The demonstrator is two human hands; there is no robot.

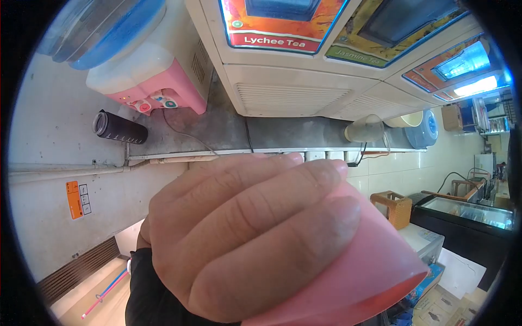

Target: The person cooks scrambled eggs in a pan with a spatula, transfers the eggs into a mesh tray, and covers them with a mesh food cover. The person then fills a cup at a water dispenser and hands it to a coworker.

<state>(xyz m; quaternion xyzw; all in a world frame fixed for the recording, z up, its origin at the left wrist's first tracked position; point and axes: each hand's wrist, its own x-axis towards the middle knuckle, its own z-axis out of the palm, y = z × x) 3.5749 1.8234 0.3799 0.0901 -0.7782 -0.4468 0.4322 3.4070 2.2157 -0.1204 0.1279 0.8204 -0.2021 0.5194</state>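
My left hand [250, 233] fills the middle of the head view, very close to the camera, its fingers closed round a pink cup [364, 261]. The cup is tilted, and its wide rim faces the lower right, showing a redder inside. Whether it contains anything cannot be seen. A dark sleeve [157, 293] covers the forearm at the lower left. The thumb is hidden. My right hand is out of view.
Behind the hand runs a grey counter [288, 138] with drink dispensers [293, 89], a pink-and-white water dispenser [182, 81], a black bottle [122, 129] and a clear jug [365, 130]. A brown stool [394, 209] and cardboard boxes [437, 309] stand at the right.
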